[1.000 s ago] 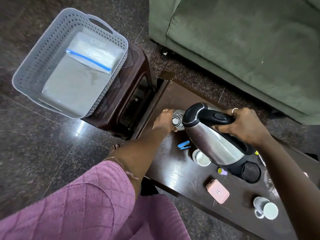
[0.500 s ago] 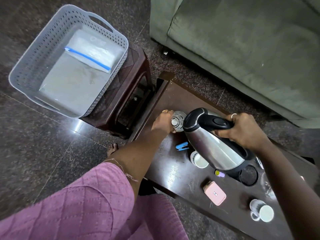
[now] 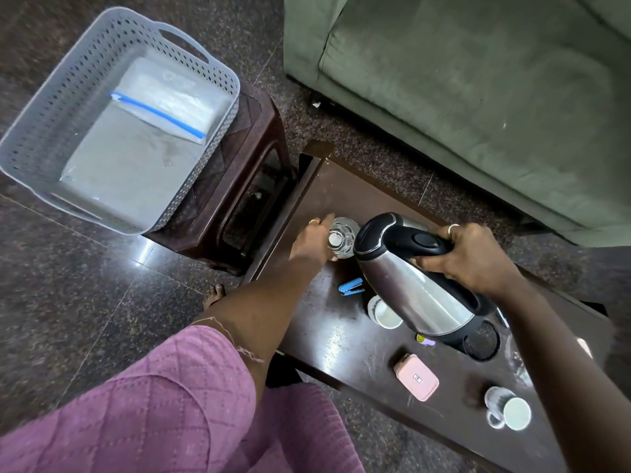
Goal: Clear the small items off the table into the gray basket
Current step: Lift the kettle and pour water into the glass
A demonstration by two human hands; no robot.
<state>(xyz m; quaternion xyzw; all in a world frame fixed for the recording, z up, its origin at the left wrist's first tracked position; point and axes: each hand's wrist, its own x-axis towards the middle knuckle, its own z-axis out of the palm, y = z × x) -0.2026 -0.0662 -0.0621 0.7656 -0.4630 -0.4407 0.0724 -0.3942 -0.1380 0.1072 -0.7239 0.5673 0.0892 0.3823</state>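
Observation:
My right hand point(image 3: 467, 257) grips the black handle of a steel kettle point(image 3: 409, 285), held tilted above the dark table point(image 3: 327, 196). My left hand point(image 3: 312, 242) is closed around a clear glass point(image 3: 343, 237) at the table's left end. Under the kettle lie a blue stapler point(image 3: 351, 287), a white cup point(image 3: 384, 312) and a small purple item point(image 3: 425, 340). Nearer me are a pink case point(image 3: 416, 377) and a white mug point(image 3: 508, 413). The gray basket point(image 3: 44, 107) sits on a brown stool, with a zip bag point(image 3: 164, 100) inside.
The brown stool point(image 3: 246, 172) stands against the table's left end. A green sofa point(image 3: 478, 97) runs along the far side. The kettle's black base point(image 3: 481, 341) sits on the table. Another clear glass point(image 3: 517, 360) shows beside my right forearm. The floor is dark polished stone.
The kettle and my right hand have shifted slightly toward me and lower over the table. My left hand stays on the glass. The view has tilted a little.

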